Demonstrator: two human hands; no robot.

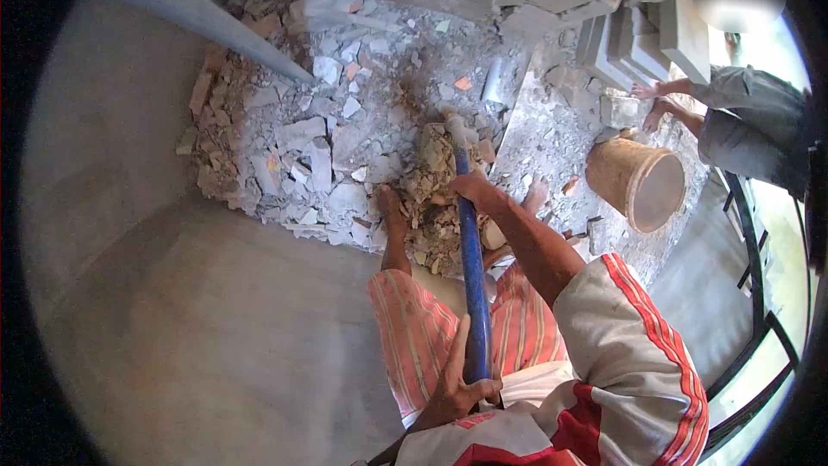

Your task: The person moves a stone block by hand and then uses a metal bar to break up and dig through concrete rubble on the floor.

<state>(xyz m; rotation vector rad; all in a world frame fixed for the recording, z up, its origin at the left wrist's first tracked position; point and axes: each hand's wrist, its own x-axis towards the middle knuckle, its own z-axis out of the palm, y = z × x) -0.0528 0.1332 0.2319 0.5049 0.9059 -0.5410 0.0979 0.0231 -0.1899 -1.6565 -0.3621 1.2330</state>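
Observation:
A long blue-handled hoe [472, 267] slants down from my waist into the rubble, and its pale, dusty head end shows while the blade is hidden. My right hand [471, 192] is closed round the handle near the head. Lower down, my left hand [461, 387] grips the butt end close to my waist, one finger lying along the shaft. Beneath the head a brownish heap of broken mortar [434, 194] sits between my bare feet. Around it spreads grey rubble [319, 155] with broken slabs and chips.
A dusty bucket [614, 174] lies tilted at the right. Beyond it, another person's hands [654, 102] reach towards a block [618, 112] beside stacked slabs [634, 43]. A grey pipe [233, 26] slants in at upper left. Black metal railing [759, 293] edges the right side.

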